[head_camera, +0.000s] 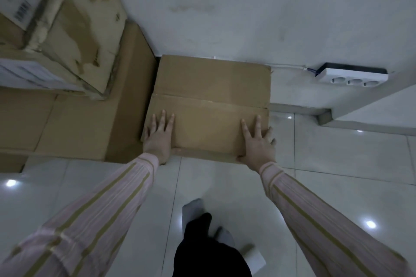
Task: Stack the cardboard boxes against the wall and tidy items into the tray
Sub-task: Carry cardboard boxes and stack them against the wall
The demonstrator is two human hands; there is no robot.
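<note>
The step in hand looks like the stacking: seating a box [211, 101] on the floor [225, 186] against the wall [247, 7]. The box's far edge appears to meet the foot of the wall, and its left side sits close beside a larger box [78, 123], with a thin dark gap between them. A torn box [74, 29] sits on top of that larger one.

The left hand [158, 139] lies flat on the box's near-left corner, fingers straight and spread, holding nothing. The right hand [256, 144] lies the same way on the near-right corner, fingers wide, its outer fingers reaching past the right edge. Neither hand grips the box. Both press on the closed top flaps, just short of the centre seam.

The box seems all but placed. The next move probably calls for a last push toward the wall and the larger box to close the gap, then lifting both hands off. After that comes the next box, or the loose items.

No tray is in view, so it would have to be found first. A power strip [353, 76] sits on a ledge to the right, well apart from the box.
</note>
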